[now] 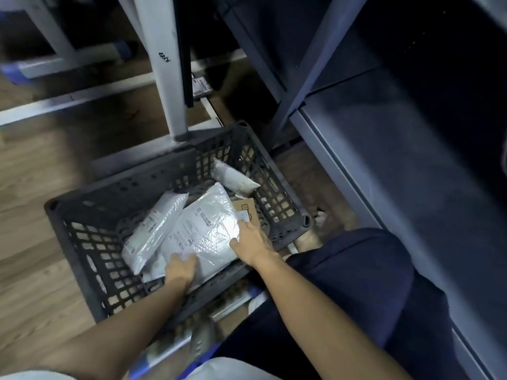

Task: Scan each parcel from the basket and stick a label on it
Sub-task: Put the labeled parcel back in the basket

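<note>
Wooden floor [41, 171], basket [90, 204] hemmed between table leg [164, 64] and shelving [384, 138].

Dim wood-plank floor [41, 165], grey metal shelving [384, 127], white table leg [164, 64].

We read this as a parcel sorting or storage room: grey metal shelving [397, 138] beside us, white metal frame legs [164, 64] on wood-look flooring [33, 215], and a dark plastic crate [90, 207] full of labelled poly mailers [203, 229].
</note>
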Motion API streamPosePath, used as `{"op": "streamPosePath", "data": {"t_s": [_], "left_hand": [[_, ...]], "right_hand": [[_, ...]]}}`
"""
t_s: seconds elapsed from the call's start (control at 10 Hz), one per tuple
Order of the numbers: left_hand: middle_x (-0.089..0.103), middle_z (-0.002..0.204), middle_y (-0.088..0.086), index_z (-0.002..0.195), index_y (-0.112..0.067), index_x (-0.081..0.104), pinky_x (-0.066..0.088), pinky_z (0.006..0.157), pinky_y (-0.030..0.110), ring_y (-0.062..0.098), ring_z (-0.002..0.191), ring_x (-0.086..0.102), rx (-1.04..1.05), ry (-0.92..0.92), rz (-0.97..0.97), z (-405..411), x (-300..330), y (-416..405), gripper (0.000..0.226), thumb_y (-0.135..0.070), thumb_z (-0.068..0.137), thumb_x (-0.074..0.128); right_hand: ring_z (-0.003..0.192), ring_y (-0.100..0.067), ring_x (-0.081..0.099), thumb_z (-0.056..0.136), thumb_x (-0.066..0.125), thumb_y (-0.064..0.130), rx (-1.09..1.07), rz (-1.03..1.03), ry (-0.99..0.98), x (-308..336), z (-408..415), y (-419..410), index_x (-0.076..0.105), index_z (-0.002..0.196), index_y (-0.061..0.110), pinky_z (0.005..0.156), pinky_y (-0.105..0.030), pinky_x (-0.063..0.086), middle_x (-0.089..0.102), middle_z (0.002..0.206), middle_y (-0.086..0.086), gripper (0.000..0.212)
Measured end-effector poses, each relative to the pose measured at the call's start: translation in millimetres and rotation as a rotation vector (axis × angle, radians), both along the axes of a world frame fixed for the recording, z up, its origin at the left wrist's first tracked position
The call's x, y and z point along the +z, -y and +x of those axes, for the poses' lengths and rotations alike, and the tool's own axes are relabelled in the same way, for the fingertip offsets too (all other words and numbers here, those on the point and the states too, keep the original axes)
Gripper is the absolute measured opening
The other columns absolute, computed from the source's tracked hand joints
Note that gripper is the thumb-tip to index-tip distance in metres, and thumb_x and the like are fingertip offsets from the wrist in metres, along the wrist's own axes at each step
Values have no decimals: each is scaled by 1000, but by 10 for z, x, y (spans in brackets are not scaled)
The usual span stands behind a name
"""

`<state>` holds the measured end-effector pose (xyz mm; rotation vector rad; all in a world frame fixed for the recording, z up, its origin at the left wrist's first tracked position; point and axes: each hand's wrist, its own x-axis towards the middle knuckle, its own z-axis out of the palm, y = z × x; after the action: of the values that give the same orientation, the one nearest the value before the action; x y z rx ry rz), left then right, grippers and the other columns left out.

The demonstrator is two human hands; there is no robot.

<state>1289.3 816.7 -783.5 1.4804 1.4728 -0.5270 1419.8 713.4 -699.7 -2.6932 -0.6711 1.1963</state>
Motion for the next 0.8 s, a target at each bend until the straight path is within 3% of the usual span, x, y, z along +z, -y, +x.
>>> {"op": "streamPosePath", "data": {"t_s": [0.1, 0.2, 0.3, 0.5, 0.6, 0.7, 0.8], "left_hand": [[38, 144, 28, 146, 4, 22, 34, 107, 46, 44, 129, 40, 269, -50, -86, 59, -109, -43, 74, -38, 94, 54], [31, 150, 23, 148, 3, 14, 31, 109, 43, 41, 135, 34, 409, -58, -185, 64, -207, -83, 83, -42, 93, 56], [35, 147, 27, 143, 9, 25, 35, 106, 44, 42, 133, 38, 423, -43, -188, 33, -298, -116, 75, -34, 93, 59], [51, 135, 25, 134, 4, 44, 46, 100, 49, 40, 121, 53, 525, 20, -238, -111, -387, -99, 83, -55, 81, 66], [48, 139, 21, 137, 0, 38, 35, 108, 45, 33, 131, 45, 546, -108, -294, -77, -279, -79, 109, -80, 66, 61], [56, 126, 21, 138, -1, 38, 36, 106, 46, 31, 123, 52, 550, -53, -315, -41, -236, -111, 111, -83, 64, 58], [44, 142, 17, 146, -5, 30, 37, 109, 48, 36, 126, 47, 557, 122, -370, -80, -197, -154, 110, -72, 67, 68]], "right_hand": [[119, -30, 47, 94, 46, 27, -48, 25, -23, -38, 9, -30, 44, 133, 8, 100, -40, 40, 50, 129, -12, 43], [119, -29, 46, 94, 45, 27, -78, 45, -32, -51, 17, -52, 43, 135, 8, 102, -42, 39, 50, 130, -11, 45], [118, -29, 47, 95, 45, 27, -89, 50, -34, -66, 17, -57, 44, 134, 7, 101, -42, 40, 51, 129, -12, 44], [123, -29, 44, 96, 45, 27, -93, 45, -38, -89, 22, -53, 40, 138, 7, 104, -41, 37, 47, 134, -13, 47], [126, -29, 42, 96, 45, 27, -84, 44, -34, -81, 26, -52, 38, 139, 7, 105, -40, 36, 46, 137, -14, 49], [129, -28, 39, 97, 45, 28, -98, 55, -26, -85, 37, -49, 37, 140, 6, 106, -39, 34, 43, 140, -13, 48], [129, -27, 38, 98, 43, 27, -114, 66, -19, -63, 36, -42, 38, 139, 7, 106, -38, 34, 42, 140, -12, 46]]}}
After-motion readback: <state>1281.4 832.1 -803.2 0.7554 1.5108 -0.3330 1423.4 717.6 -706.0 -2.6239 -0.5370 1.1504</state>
